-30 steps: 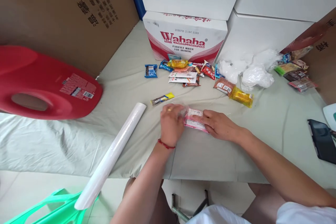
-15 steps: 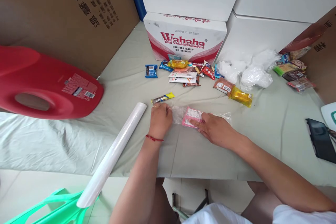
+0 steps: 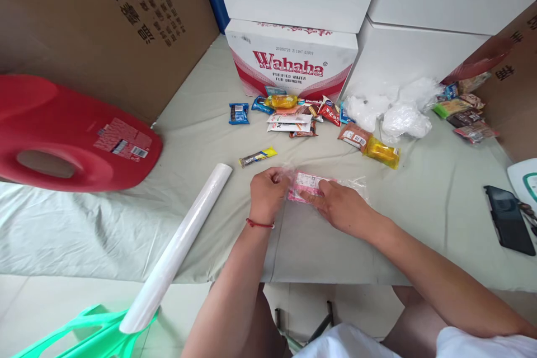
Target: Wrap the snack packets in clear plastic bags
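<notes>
A pink snack packet (image 3: 302,183) lies inside a clear plastic bag (image 3: 354,183) on the pale green cloth-covered table (image 3: 210,134). My left hand (image 3: 267,196), with a red string bracelet at the wrist, is closed and pinches the bag's left end. My right hand (image 3: 339,208) rests on the packet, its fingers pressing it down through the plastic. A yellow-ended snack bar (image 3: 258,157) lies just beyond my left hand.
A white roll of film (image 3: 178,244) lies diagonally, overhanging the table's front edge. A red plastic stool (image 3: 71,134) is at left, a Wahaha carton (image 3: 291,59) at the back with several snack packets (image 3: 291,114) before it. White bags (image 3: 398,112) and a black phone (image 3: 507,225) sit right.
My left hand slid out to the left, stretching the clear bag, then came back toward the pink packet. My right hand stayed pressed on the packet.
</notes>
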`<state>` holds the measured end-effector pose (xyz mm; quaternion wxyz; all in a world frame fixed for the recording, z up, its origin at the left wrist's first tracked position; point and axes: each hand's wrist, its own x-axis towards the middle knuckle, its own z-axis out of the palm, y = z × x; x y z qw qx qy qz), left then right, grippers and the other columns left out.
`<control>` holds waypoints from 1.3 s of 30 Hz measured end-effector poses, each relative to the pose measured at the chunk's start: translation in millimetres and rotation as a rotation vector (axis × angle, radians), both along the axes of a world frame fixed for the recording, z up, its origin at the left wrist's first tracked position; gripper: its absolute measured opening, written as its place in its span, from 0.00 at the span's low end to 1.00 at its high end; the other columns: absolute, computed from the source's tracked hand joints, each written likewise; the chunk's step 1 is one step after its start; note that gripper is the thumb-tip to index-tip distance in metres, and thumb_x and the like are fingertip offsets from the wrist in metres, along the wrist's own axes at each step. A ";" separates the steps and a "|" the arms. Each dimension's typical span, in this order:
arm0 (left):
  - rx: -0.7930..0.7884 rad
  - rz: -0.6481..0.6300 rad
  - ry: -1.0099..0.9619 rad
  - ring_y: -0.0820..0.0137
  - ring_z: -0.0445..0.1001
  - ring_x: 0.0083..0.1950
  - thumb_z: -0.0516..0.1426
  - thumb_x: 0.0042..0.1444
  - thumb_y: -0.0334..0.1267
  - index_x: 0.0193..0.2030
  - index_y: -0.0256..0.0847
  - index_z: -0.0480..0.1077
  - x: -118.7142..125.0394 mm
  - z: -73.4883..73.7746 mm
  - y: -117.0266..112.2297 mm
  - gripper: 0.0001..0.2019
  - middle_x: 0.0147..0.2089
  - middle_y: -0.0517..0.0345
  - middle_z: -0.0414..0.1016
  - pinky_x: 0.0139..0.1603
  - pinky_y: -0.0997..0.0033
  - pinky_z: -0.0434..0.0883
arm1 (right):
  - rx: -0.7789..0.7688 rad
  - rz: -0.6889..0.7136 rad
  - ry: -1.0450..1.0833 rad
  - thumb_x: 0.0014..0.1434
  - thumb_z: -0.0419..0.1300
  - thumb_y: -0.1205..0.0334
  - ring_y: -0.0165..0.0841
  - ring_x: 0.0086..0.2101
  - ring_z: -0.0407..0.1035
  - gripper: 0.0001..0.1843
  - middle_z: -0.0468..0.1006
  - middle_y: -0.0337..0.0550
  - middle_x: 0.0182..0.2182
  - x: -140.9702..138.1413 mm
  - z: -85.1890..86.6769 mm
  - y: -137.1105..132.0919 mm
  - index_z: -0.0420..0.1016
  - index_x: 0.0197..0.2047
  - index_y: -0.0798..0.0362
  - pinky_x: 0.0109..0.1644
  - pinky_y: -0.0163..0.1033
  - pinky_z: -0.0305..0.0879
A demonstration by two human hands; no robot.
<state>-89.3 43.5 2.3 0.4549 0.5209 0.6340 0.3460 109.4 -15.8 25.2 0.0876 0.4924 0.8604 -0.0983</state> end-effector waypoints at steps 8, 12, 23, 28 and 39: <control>0.339 -0.330 0.245 0.68 0.71 0.34 0.51 0.64 0.36 0.29 0.40 0.78 32.3 8.9 -29.6 0.16 0.29 0.56 0.73 0.39 0.69 0.66 | -0.038 -0.051 0.287 0.70 0.53 0.65 0.41 0.40 0.65 0.18 0.71 0.52 0.42 4.0 -3.2 -6.7 0.79 0.57 0.49 0.39 0.40 0.62; 0.214 -0.372 0.298 0.66 0.74 0.35 0.48 0.67 0.36 0.28 0.41 0.77 30.8 8.0 -26.8 0.20 0.30 0.55 0.77 0.38 0.67 0.66 | -0.139 -0.056 0.709 0.69 0.57 0.58 0.40 0.45 0.69 0.20 0.75 0.51 0.47 24.1 2.0 -16.5 0.76 0.62 0.48 0.50 0.43 0.68; 0.071 -0.139 0.563 0.44 0.67 0.59 0.68 0.51 0.49 0.59 0.37 0.73 30.6 1.2 -24.4 0.30 0.57 0.38 0.71 0.58 0.46 0.67 | 0.007 -0.691 0.329 0.56 0.69 0.48 0.48 0.45 0.64 0.22 0.75 0.50 0.41 66.7 -23.0 2.1 0.78 0.50 0.50 0.48 0.49 0.66; 0.031 -0.184 0.520 0.43 0.64 0.64 0.67 0.52 0.50 0.41 0.40 0.71 36.3 -0.2 -28.5 0.18 0.56 0.40 0.69 0.59 0.45 0.66 | 0.003 -0.651 0.329 0.57 0.64 0.63 0.44 0.44 0.64 0.05 0.74 0.48 0.43 53.8 -19.4 -5.1 0.71 0.32 0.50 0.45 0.42 0.63; 0.476 -0.117 0.167 0.67 0.71 0.38 0.64 0.52 0.34 0.42 0.45 0.61 43.2 2.7 -53.3 0.17 0.40 0.59 0.71 0.39 0.66 0.68 | -0.092 -0.886 0.755 0.60 0.59 0.58 0.31 0.26 0.65 0.07 0.71 0.34 0.24 26.7 -22.0 -24.9 0.65 0.33 0.48 0.33 0.36 0.56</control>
